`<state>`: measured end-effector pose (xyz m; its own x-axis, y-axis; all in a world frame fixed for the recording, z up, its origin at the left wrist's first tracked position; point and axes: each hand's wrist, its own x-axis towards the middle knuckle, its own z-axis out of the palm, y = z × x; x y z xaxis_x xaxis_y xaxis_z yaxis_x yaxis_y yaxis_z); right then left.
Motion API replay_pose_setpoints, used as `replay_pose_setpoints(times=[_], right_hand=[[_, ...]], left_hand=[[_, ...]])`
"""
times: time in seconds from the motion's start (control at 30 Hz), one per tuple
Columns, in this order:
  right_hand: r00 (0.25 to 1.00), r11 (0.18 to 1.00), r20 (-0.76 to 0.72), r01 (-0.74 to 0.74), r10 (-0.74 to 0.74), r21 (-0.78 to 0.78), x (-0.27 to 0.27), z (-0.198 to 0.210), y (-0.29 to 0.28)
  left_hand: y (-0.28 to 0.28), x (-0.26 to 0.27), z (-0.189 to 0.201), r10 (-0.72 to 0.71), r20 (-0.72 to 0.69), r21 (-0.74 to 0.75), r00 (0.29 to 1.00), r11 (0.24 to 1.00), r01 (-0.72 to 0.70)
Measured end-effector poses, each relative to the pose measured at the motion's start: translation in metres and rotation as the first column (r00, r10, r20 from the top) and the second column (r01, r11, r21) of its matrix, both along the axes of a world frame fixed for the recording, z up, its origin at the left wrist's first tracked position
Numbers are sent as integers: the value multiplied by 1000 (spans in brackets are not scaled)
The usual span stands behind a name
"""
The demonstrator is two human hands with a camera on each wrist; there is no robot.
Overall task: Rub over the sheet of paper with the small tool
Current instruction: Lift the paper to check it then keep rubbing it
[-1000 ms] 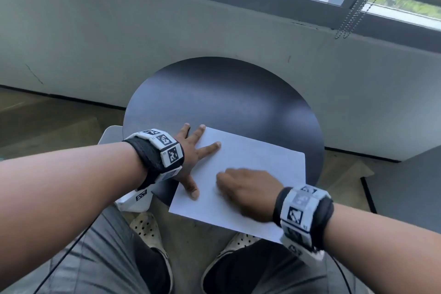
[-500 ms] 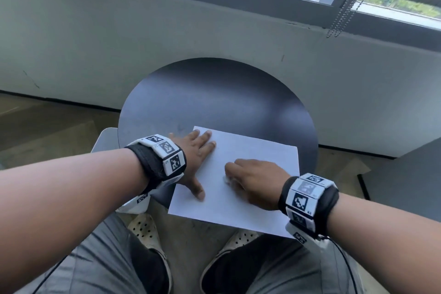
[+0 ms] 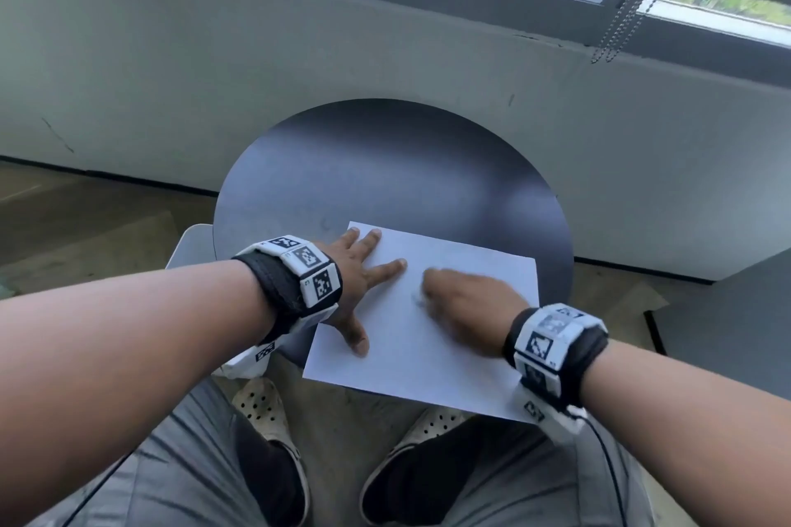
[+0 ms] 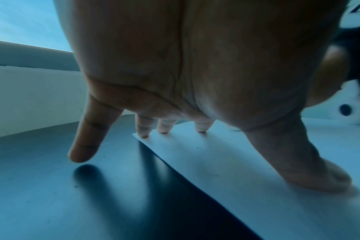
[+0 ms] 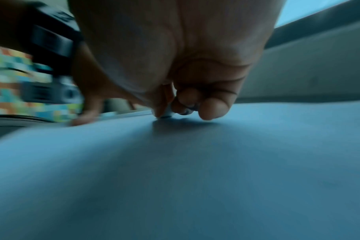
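Round dark table [image 3: 385, 167], lower centre: thin, light, slide-prone sheet of paper [image 3: 453, 270], pinned by spread left hand [image 3: 355, 287]; small tool [image 5: 166, 114] pinched in right hand [image 3: 466, 308].

Head view high above table [image 3: 385, 167], wrist views skimming shared paper [image 3: 428, 347]

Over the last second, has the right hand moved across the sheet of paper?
Yes. The right hand has shifted away from the near edge toward the far edge of the sheet of paper; the left hand pins it.
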<state>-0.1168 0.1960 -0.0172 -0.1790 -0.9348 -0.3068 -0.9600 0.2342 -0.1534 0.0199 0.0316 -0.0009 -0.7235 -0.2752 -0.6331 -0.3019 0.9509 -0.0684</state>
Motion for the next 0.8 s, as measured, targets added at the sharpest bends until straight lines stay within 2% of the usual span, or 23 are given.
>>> replay_pose_setpoints(times=[0.07,0.1,0.13,0.2,0.27,0.33,0.4,0.47,0.5,0.57,0.67,0.73,0.8], right_hand=[[969,972,-72,235,-235,-15,-32,2,-9],[949,953,-88,302,-303,-18,-39,3,-11],[947,952,-94,305,-306,-29,-38,3,-12],[986,986,-47,159,-161,-46,-13,5,-8],[995,996,69,-74,77,-45,20,5,4],[989,993,93,-115,116,-17,24,6,9],[999,999,17,35,-34,-28,-3,1,3],[964,965,-57,260,-261,-29,-32,1,-4],[949,952,-76,302,-305,-48,-38,-1,-6],[968,971,-79,233,-236,-54,-25,-1,-5],[995,996,59,-80,82,-32,31,2,9],[964,965,32,-262,262,-10,50,3,17],[978,978,-11,-206,206,9,27,3,14]], left_hand=[[0,0,1,-1,-2,-5,1000,1000,1],[1,0,2,-1,0,-8,1000,1000,1],[2,0,2,-2,2,-10,1000,1000,2],[2,-1,1,-3,-3,-9,1000,1000,3],[1,-1,1,-5,3,-13,1000,1000,5],[2,-1,2,-11,9,-21,1000,1000,11],[3,-2,3,-12,5,-26,1000,1000,13],[5,-2,4,-20,2,-28,1000,999,20],[6,-3,5,-21,2,-27,1000,999,21],[5,-3,4,-17,3,-31,1000,999,17],[2,-1,1,-9,14,-32,1000,999,9],[1,-1,0,-15,15,-39,1000,999,15],[1,-1,-1,-11,11,-35,1000,999,12]])
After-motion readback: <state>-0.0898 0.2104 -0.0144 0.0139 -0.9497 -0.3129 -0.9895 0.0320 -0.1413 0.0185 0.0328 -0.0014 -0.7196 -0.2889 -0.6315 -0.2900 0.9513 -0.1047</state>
